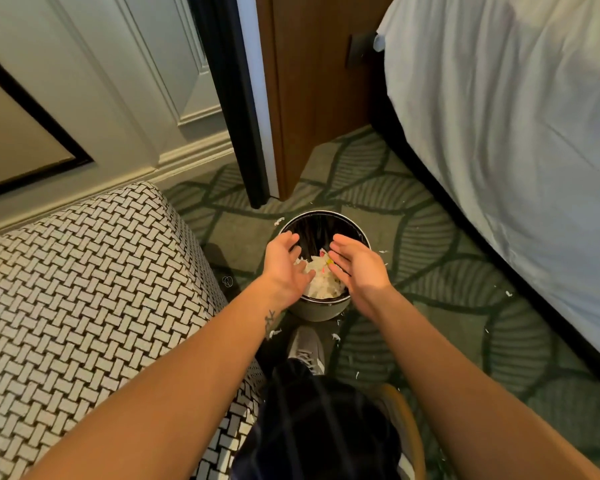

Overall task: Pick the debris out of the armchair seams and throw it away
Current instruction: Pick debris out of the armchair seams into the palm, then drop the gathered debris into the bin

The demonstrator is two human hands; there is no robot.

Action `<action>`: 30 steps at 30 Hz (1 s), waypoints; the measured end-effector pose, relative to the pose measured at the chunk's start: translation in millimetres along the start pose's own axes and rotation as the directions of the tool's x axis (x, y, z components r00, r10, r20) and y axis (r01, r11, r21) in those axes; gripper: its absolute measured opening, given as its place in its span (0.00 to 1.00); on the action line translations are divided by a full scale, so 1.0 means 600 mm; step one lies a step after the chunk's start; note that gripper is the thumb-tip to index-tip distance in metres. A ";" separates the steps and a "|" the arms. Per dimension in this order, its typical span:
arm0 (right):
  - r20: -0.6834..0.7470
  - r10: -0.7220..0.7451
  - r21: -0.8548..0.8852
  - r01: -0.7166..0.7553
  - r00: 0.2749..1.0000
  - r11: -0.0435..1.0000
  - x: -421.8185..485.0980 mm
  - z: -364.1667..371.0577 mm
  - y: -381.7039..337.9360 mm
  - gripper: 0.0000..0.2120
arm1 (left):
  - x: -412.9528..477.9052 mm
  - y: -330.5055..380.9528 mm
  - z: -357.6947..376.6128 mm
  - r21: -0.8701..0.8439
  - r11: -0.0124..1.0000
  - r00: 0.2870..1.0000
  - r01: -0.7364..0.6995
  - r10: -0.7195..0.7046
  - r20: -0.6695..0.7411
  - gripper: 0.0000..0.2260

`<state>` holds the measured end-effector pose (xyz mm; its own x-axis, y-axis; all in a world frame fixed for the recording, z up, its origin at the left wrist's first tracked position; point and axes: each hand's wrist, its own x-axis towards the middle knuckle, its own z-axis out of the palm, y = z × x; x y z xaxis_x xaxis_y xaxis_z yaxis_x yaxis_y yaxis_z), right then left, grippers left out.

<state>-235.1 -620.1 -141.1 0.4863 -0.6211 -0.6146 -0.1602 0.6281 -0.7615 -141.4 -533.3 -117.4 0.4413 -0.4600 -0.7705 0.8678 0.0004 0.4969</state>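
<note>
A small round bin with a dark inside stands on the carpet in front of me. A heap of white shredded debris with a few pink and yellow bits lies in it. My left hand and my right hand hover over the bin's mouth, palms facing each other, fingers spread, holding nothing. The armchair, covered in a black-and-white basket-weave fabric, fills the lower left. A few white scraps lie on the carpet around the bin.
A green leaf-patterned carpet covers the floor. A bed with white sheets runs along the right. A wooden panel and a dark door edge stand behind the bin. My grey shoe rests just before the bin.
</note>
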 end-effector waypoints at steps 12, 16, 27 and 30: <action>0.259 -0.032 0.122 0.000 0.965 0.992 -0.195 0.087 -0.065 0.18 | -0.194 0.063 -0.080 -0.037 0.992 0.982 -0.125 0.128 0.136 0.23; 0.395 -0.034 0.094 -0.004 0.918 0.996 -0.275 0.145 -0.073 0.18 | -0.272 0.101 -0.153 0.013 0.985 0.962 -0.175 0.168 0.216 0.26; 0.639 0.012 -0.149 0.108 0.769 0.983 -0.463 0.393 0.011 0.15 | -0.501 0.220 -0.417 -0.025 0.930 0.923 -0.367 0.367 0.112 0.25; 0.684 0.070 -0.234 0.128 0.726 0.964 -0.499 0.466 0.053 0.16 | -0.541 0.239 -0.510 -0.039 0.919 0.917 -0.393 0.395 0.058 0.25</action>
<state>-145.5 -282.9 76.4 0.9296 -0.0862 -0.3584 -0.2933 0.4160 -0.8607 -90.0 -112.4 81.6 0.7343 -0.4730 -0.4869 0.6324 0.2159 0.7439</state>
